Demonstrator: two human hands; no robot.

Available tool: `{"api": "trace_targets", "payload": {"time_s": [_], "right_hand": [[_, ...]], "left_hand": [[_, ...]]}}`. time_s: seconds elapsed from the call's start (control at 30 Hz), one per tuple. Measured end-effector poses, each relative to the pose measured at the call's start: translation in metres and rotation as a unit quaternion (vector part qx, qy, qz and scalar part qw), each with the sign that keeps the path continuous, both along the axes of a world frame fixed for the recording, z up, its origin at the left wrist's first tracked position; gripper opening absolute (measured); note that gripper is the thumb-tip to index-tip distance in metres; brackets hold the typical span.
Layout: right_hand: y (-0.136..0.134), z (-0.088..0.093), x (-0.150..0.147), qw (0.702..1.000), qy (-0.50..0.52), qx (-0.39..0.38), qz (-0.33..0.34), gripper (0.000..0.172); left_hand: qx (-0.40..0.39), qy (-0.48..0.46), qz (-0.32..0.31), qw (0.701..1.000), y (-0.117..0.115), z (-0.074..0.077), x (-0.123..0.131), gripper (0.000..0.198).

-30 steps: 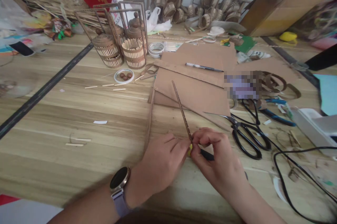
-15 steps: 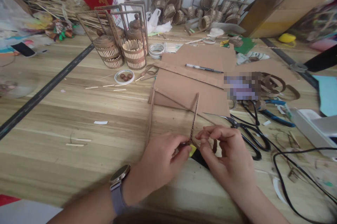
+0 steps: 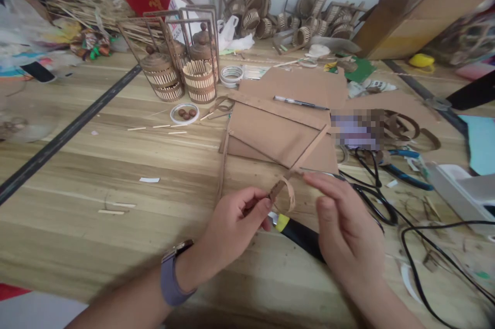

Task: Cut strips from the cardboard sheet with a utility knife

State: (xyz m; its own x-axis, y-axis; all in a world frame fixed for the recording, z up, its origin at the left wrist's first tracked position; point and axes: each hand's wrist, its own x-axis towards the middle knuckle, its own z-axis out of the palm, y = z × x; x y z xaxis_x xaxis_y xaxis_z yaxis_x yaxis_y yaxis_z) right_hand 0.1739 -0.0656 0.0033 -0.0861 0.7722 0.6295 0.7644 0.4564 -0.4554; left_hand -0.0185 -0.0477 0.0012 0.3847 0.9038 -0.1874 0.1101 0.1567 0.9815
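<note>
A thin brown cardboard strip (image 3: pixel 305 156) is bent into a small loop near its lower end, above the wooden table (image 3: pixel 116 246). My left hand (image 3: pixel 235 226), with a watch on its wrist, pinches the strip's lower end. My right hand (image 3: pixel 344 226) holds the strip between fingertips just past the loop, with the long free end slanting up to the right. Under my hands lies a black-handled tool with a yellow collar (image 3: pixel 297 231).
Flat cardboard sheets (image 3: pixel 278 128) with a pen (image 3: pixel 299 103) lie ahead. Black scissors (image 3: pixel 371 200), blue pliers (image 3: pixel 406 169) and a black cable (image 3: pixel 425 267) are to the right. Small woven lantern models (image 3: pixel 181 73) stand at the back left, sticks and scraps around them.
The strip has swung from upright to slanting right and now curls into a loop. My right hand moved up and right along it; the black-handled tool now lies uncovered.
</note>
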Motion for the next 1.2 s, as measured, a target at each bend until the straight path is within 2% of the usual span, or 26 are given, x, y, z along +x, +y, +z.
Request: {"api": "trace_targets", "payload": {"time_s": [0.1, 0.23, 0.43, 0.6, 0.83, 0.93, 1.03, 1.2], "right_hand": [[0.003, -0.003, -0.006, 0.996, -0.05, 0.037, 0.059, 0.026], [0.002, -0.007, -0.014, 0.991, -0.06, 0.054, 0.107, 0.027], [-0.002, -0.004, -0.016, 0.992, -0.032, 0.049, 0.108, 0.025], [-0.005, 0.001, -0.016, 0.995, -0.018, 0.03, 0.089, 0.025], [-0.006, -0.004, -0.015, 0.997, 0.034, 0.001, 0.074, 0.018], [-0.007, -0.006, -0.014, 0.996, 0.053, -0.016, 0.066, 0.016], [-0.006, -0.005, -0.015, 0.996, 0.051, -0.001, 0.073, 0.016], [-0.005, 0.0, -0.017, 0.995, 0.025, 0.022, 0.09, 0.019]], "left_hand": [[-0.017, -0.039, 0.004, 0.999, -0.002, -0.001, 0.001, 0.029], [0.012, -0.038, -0.001, 0.999, -0.004, -0.003, 0.001, 0.028], [0.06, 0.01, -0.02, 0.998, -0.008, -0.001, 0.001, 0.024], [0.071, 0.013, -0.031, 0.997, -0.011, 0.001, 0.003, 0.022], [0.096, 0.021, -0.055, 0.994, -0.01, 0.002, 0.002, 0.022], [0.083, 0.019, -0.063, 0.994, -0.01, 0.001, 0.002, 0.021], [0.082, 0.02, -0.075, 0.994, -0.01, 0.001, 0.001, 0.021], [0.122, 0.04, -0.079, 0.989, -0.01, 0.002, 0.001, 0.03]]}}
